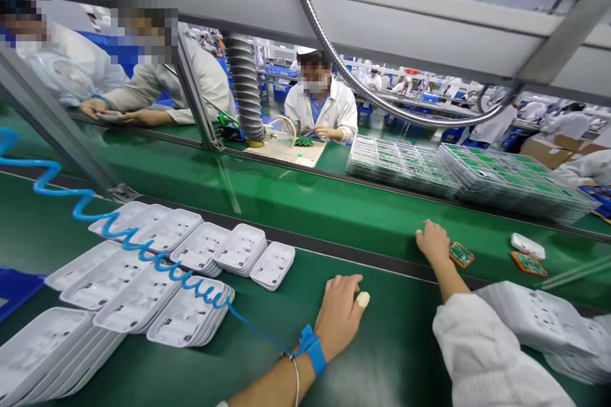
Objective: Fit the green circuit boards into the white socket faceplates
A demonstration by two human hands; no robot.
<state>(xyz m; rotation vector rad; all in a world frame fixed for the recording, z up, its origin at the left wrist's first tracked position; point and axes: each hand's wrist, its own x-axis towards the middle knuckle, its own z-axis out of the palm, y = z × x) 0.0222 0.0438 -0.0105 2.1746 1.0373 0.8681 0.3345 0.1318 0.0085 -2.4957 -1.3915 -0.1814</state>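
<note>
My left hand (338,313) is over the green work surface, its fingers loosely bent and the thumb apart, with nothing seen in it. A pale finger cot covers the thumb, and a blue wrist strap (312,350) circles the wrist. Stretched out over the green belt (382,222), my right hand (433,243) has its fingers apart and shows nothing in its grasp. Just right of that wrist lies a green circuit board (461,255) with an orange edge. Farther right on the belt are a second such board (529,263) and a small white casing (527,245).
Stacks of white plastic shells (191,311) fill the left side, crossed by a blue coiled cord (143,248). More white shells (539,324) stand at right. Clear trays of boards (401,165) sit beyond the belt. Co-workers (324,102) sit opposite. A metal beam (238,0) spans overhead.
</note>
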